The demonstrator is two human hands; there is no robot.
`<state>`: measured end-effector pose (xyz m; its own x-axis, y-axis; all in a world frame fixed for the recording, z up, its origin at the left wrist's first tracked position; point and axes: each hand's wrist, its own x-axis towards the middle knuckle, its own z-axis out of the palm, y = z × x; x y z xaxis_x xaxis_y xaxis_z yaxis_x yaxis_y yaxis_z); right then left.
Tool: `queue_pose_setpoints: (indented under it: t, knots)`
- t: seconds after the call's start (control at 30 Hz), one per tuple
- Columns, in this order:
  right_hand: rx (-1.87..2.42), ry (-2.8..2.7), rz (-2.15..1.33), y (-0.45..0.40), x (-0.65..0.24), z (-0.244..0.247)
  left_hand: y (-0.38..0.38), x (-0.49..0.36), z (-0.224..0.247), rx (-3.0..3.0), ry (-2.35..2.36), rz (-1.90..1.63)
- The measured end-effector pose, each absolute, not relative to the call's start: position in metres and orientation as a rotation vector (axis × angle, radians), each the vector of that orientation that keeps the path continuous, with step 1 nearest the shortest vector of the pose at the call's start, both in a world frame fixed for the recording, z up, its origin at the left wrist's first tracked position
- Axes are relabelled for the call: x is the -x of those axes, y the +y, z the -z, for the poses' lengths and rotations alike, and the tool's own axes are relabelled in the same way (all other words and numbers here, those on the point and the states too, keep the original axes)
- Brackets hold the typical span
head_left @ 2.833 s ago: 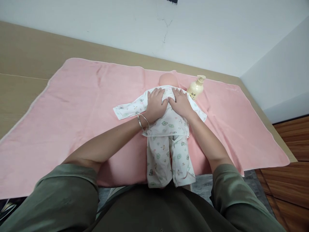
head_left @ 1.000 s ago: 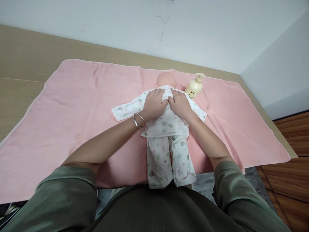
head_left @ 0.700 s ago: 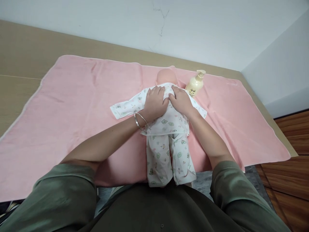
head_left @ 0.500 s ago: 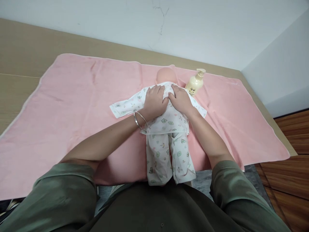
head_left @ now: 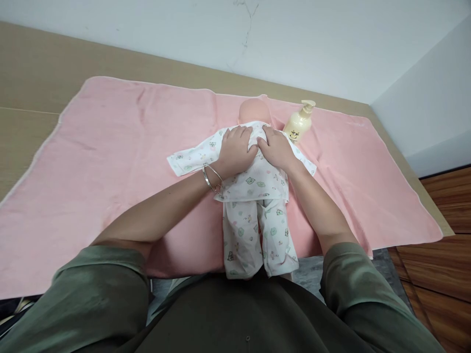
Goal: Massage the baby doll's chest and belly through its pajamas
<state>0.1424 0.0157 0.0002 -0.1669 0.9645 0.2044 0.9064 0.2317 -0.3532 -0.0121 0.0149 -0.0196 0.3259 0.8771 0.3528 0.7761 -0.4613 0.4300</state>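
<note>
The pale wall (head_left: 165,34) rose behind the wooden table (head_left: 29,59), with a thin crack (head_left: 250,22) running down it. Over most of the tabletop I had the pink blanket (head_left: 110,132), creased in places, its near edge hanging over the side. Brown wood-grain panels (head_left: 441,264) stood low on my right, next to a strip of grey floor (head_left: 392,279).

The doll (head_left: 253,182) lay on the blanket in front of me, its smooth head toward the wall and its trouser legs reaching the near edge. It wore a white printed shirt and matching trousers, one sleeve stretched out to the left.

The cream pump bottle (head_left: 299,125) was beside the doll's right-hand shoulder as I saw it, its base partly hidden by the sleeve.

My left hand (head_left: 236,151) and right hand (head_left: 277,149) lay open and flat on the upper shirt, thumbs nearly meeting, gripping nothing and covering part of the print. Thin silver bangles (head_left: 207,179) circled my left wrist.
</note>
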Motion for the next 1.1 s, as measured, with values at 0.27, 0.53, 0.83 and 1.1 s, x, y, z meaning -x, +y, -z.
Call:
queue_pose_setpoints:
  t: [0.27,0.53,0.83,1.1]
  knots:
    - [1.760,-2.148,-0.204,0.013,-0.140,-0.004,0.016,0.013,0.018,-2.359,1.511,-0.813]
    - [1.756,-2.164,-0.151,0.010,-0.137,-0.005,0.019,0.016,0.009,-2.338,1.477,-0.780]
    - [1.778,-2.207,-0.099,0.007,-0.133,-0.007,0.019,0.017,0.004,-2.344,1.484,-0.741]
    - [1.702,-2.239,-0.114,-0.001,-0.129,-0.010,0.005,0.013,0.007,-2.354,1.569,-0.767]
